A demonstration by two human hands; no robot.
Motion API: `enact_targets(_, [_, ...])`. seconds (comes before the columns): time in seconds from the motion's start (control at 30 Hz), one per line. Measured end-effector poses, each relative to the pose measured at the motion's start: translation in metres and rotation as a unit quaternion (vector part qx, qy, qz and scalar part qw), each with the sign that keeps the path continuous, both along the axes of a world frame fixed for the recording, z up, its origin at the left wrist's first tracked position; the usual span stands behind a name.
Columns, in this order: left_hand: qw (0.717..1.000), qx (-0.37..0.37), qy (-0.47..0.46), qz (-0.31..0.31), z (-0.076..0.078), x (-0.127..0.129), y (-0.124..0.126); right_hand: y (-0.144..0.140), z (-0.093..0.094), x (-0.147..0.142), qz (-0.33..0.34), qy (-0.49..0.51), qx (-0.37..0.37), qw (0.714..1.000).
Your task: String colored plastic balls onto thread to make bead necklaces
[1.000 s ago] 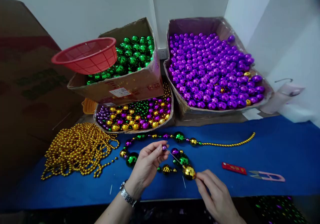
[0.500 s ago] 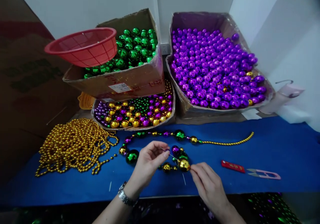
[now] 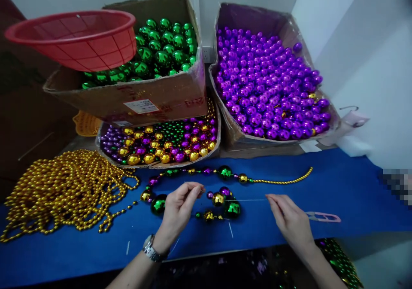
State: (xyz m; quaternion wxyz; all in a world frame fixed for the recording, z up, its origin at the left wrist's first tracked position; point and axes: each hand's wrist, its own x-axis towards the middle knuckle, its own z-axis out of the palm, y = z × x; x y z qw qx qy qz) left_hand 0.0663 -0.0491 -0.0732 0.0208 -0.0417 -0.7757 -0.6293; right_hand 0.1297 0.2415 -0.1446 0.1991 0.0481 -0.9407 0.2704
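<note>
The gold bead [image 3: 218, 199] sits on a thin thread [image 3: 247, 200] stretched taut between the two hands, just above the blue table [image 3: 354, 190]. It looks light, hollow and glossy, so probably slippery and easily dented; the safer hold is the thread itself, close to each side of the bead. The left hand [image 3: 175, 209] pinches the thread's end between thumb and forefinger at the bead's nine o'clock. The right hand [image 3: 289, 220] pinches the other end at three o'clock (the thread is nearly invisible). Around the bead curls the part-strung necklace [image 3: 225, 172]. At ten o'clock lies a pile of gold bead chains [image 3: 64, 190]; at twelve, a tray of mixed beads [image 3: 161, 145]. The pink snips [image 3: 323, 216] lie just beyond the right hand.
</note>
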Motion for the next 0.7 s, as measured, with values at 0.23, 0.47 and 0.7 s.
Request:
enact_targets(0.23, [0.989, -0.081, 0.057, -0.112, 0.009, -0.008, 0.020, 0.001, -0.022, -0.005, 0.023, -0.056, 0.036, 0.998])
enact_targets(0.47, [0.952, -0.169, 0.143, -0.212, 0.000, -0.020, 0.048, -0.027, 0.014, -0.019, 0.047, -0.059, -0.007, 0.997])
enact_targets(0.7, [0.948, -0.159, 0.188, -0.202, 0.010, -0.024, 0.050, -0.075, 0.030, -0.046, 0.153, -0.048, -0.104, 0.981])
